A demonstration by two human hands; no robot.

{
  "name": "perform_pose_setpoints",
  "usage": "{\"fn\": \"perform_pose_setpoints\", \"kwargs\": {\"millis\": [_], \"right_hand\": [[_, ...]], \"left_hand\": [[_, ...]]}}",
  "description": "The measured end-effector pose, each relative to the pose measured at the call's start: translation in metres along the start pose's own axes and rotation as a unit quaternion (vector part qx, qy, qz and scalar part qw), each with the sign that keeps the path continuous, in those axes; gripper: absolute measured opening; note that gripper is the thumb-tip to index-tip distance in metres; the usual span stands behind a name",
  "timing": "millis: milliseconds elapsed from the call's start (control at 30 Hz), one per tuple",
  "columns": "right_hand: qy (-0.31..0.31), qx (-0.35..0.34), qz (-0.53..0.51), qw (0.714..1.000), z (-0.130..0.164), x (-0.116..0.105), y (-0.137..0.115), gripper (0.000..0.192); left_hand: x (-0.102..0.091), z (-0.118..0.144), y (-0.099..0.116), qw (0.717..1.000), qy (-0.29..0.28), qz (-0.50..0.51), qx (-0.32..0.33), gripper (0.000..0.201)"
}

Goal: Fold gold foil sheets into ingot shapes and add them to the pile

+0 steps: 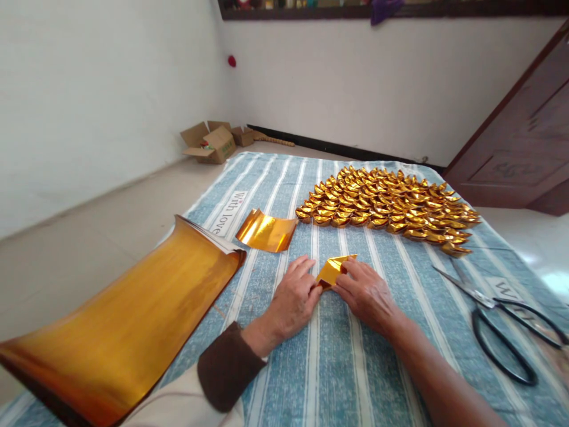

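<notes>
Head view: small folded piece of shiny gold foil paper pinched between left hand and right hand, low over blue-and-white striped cloth. Best done by pressing creases flat against the cloth, edges kept aligned. Fingers of both hands curled close, fingertips gripping the foil. Nearby: pile of folded gold ingots, black scissors.
</notes>
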State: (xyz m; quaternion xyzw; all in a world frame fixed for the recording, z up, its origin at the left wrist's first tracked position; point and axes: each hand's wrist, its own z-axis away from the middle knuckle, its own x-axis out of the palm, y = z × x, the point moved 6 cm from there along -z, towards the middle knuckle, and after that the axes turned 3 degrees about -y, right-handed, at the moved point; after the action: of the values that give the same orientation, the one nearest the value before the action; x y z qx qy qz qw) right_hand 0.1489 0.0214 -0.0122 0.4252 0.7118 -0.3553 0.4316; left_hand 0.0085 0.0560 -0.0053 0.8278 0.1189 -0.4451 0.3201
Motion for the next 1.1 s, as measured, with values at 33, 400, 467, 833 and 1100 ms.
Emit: {"fn": "perform_pose_setpoints", "kwargs": {"millis": [33, 400, 467, 833, 1100], "right_hand": [[0.004, -0.002, 0.000, 1.000, 0.000, 0.000, 0.000, 0.021], [0.023, 0.025, 0.023, 0.999, -0.001, 0.001, -0.006, 0.022], [0.035, 0.025, 0.033, 0.999, -0.001, 0.002, -0.007, 0.026], [0.047, 0.035, 0.051, 0.997, -0.001, 0.004, -0.010, 0.025], [0.058, 0.025, 0.058, 0.996, 0.002, 0.008, -0.008, 0.028]], "left_hand": [[0.000, 0.000, -0.001, 1.000, 0.004, -0.005, -0.006, 0.014], [0.001, 0.001, -0.006, 0.998, 0.026, -0.037, -0.042, 0.015], [0.002, 0.000, -0.007, 0.998, 0.030, -0.045, -0.044, 0.013], [-0.011, 0.003, 0.025, 0.984, 0.046, -0.172, -0.025, 0.017], [0.013, 0.031, 0.067, 0.983, -0.049, -0.169, 0.050, 0.048]]}}
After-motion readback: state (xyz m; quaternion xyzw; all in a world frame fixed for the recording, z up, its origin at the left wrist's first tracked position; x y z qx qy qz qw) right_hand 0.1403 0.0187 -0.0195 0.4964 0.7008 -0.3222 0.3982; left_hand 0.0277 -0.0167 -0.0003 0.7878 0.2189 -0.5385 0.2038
